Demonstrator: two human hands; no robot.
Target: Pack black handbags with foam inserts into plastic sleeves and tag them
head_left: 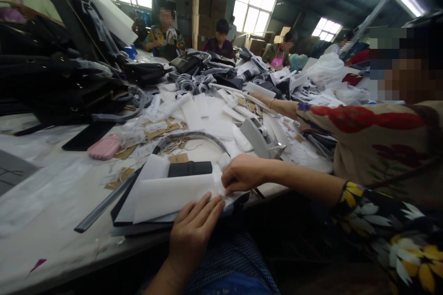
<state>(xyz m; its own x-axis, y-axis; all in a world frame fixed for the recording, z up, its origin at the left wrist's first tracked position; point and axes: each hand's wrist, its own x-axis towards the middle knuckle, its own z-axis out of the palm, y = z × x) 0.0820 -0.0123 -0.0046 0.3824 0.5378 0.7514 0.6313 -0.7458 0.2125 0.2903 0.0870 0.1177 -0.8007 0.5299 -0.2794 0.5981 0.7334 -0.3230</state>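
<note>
My left hand (194,228) lies at the table's near edge with its fingers stretched flat on a white wrapping sheet (169,196). The sheet covers a flat black item (145,228). At the sheet's right end, my right hand (242,173) is closed in a pinch on its edge. A small black wallet-like piece (189,168) lies just behind the sheet, to the left of my right hand.
A grey tape dispenser (261,138) and a curved grey strap (194,137) lie behind my hands. A pink case (104,146), brown tags and white sheets litter the table (51,203). Black bags (69,83) pile up at the left. A co-worker's arm (277,107) reaches in from the right.
</note>
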